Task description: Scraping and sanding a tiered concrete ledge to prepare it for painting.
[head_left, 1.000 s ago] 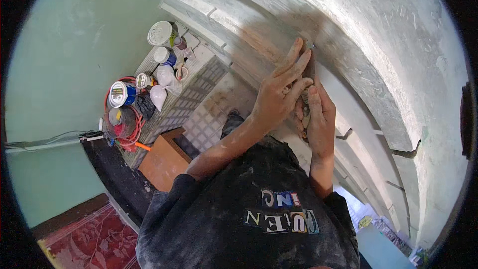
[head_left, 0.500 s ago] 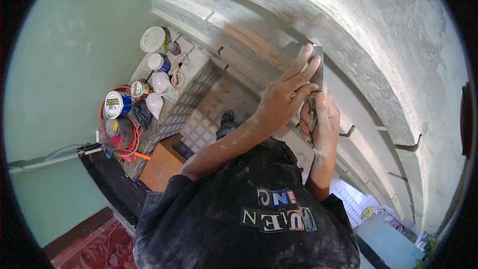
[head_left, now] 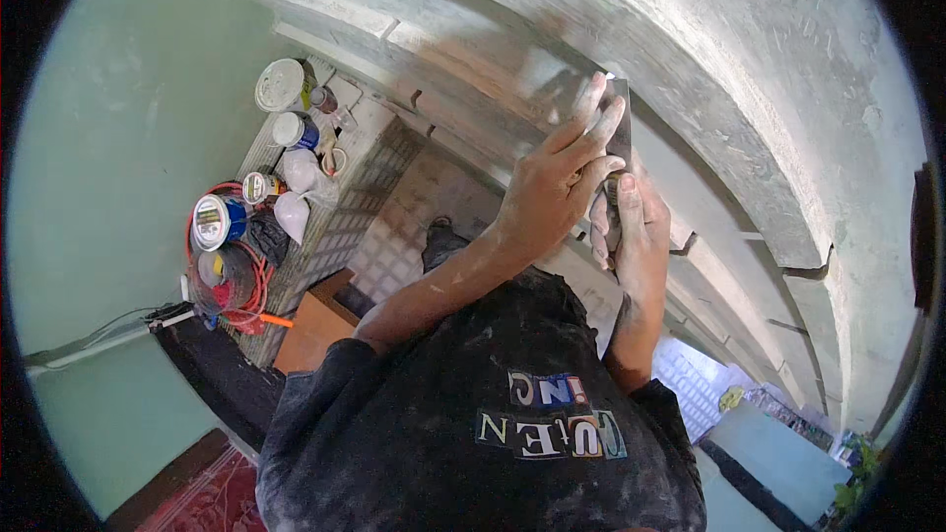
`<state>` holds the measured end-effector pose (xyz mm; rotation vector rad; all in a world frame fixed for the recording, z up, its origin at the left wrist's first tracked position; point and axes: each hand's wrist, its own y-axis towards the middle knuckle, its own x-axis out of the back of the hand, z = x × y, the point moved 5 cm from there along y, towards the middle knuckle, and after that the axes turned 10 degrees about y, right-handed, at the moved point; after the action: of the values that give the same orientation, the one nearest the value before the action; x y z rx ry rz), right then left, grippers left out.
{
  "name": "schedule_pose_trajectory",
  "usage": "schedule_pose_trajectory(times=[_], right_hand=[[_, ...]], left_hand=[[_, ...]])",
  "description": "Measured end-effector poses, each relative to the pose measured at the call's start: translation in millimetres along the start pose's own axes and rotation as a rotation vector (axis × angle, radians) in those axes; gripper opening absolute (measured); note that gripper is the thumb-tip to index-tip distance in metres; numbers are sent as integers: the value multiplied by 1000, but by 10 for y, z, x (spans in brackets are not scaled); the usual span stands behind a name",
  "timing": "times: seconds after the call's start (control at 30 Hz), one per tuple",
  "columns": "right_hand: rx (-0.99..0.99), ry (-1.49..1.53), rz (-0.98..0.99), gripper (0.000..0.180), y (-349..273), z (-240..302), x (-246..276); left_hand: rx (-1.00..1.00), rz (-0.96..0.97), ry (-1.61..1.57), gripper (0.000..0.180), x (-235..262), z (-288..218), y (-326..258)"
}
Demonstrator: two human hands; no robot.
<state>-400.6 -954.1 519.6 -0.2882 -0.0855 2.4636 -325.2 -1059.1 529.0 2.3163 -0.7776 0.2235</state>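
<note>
Bracing the blade evenly seems wise, tip toward twelve o'clock: right hand curled round its handle, left hand spread half-open against it. Edge contact is unclear.

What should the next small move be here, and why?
Probably a short, light slide of the scraper along the grey moulding: the right hand holds its handle, the left hand has fingers against the blade, and its tip sits close to the moulding, though contact is unclear.
</note>
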Motion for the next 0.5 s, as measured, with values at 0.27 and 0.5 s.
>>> schedule_pose_trajectory(times=[0.27, 0.5], right_hand=[[-21, -78, 27, 45, 71, 25, 115], [-26, -42, 40, 43, 89, 64, 111]], left_hand=[[-11, -62, 31, 51, -76, 12, -19], [-27, -93, 89, 50, -98, 6, -14]])
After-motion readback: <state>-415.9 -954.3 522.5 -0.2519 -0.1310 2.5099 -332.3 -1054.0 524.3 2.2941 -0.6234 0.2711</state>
